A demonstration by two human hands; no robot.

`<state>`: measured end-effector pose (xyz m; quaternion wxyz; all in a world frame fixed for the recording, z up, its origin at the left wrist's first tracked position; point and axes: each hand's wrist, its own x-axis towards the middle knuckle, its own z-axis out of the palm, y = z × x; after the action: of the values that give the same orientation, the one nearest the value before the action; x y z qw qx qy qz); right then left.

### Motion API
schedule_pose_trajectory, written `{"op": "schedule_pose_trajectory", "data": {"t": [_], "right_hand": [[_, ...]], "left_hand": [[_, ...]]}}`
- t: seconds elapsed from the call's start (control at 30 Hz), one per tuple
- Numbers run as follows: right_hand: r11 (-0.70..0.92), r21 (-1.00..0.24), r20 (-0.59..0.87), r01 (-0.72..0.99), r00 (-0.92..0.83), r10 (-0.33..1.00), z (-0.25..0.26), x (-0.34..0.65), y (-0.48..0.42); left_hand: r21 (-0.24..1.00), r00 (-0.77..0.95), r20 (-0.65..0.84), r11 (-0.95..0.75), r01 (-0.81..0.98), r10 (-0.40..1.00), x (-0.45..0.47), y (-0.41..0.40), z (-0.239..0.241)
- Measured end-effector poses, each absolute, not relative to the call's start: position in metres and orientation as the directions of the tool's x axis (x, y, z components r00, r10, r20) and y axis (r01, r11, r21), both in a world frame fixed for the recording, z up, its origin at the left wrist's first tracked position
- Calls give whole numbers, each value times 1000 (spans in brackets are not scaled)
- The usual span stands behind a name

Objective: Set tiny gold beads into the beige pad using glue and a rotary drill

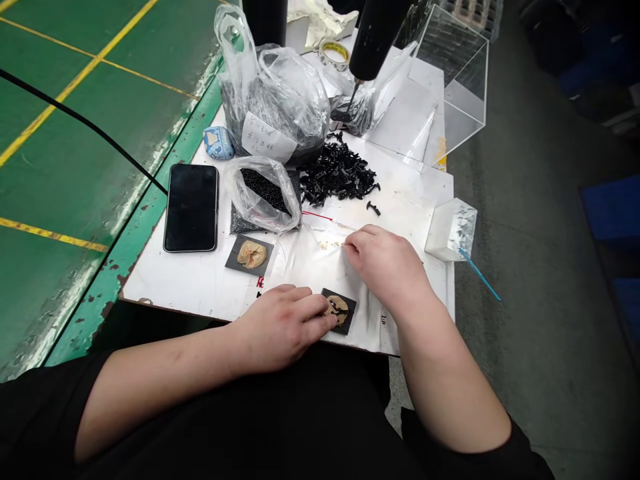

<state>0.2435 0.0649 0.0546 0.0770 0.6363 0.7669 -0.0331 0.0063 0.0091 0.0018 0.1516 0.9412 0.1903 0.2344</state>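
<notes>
My left hand [283,323] rests at the near edge of the white table [200,280], fingers pressed on a small dark square pad [340,311] with a tan blob and a black clip on it. My right hand [385,263] lies a little farther in, fingertips pinched over tiny gold-coloured bits [330,245] on a clear plastic sheet; what it pinches is too small to tell. A second dark pad [250,255] with a tan blob sits left of the sheet. A heap of black plastic clips [336,175] lies beyond my hands.
A black phone [191,207] lies at the left. Plastic bags of black parts [273,100] [260,193] stand behind it, with a tape roll [335,53], a clear acrylic box [453,67], a hanging black screwdriver [373,40] and a small clear block [451,229] with a blue stick.
</notes>
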Motion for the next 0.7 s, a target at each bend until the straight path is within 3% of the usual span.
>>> {"op": "schedule_pose_trajectory", "data": {"t": [0.37,0.7], "right_hand": [[139,-66,-154,988,-148,977,56,250,63],[169,24,-237,985,-158,958,61,243,67]], "left_hand": [[380,803,404,-879,289,439,5,8,1],[385,809,387,-875,294,442,5,7,0]]}}
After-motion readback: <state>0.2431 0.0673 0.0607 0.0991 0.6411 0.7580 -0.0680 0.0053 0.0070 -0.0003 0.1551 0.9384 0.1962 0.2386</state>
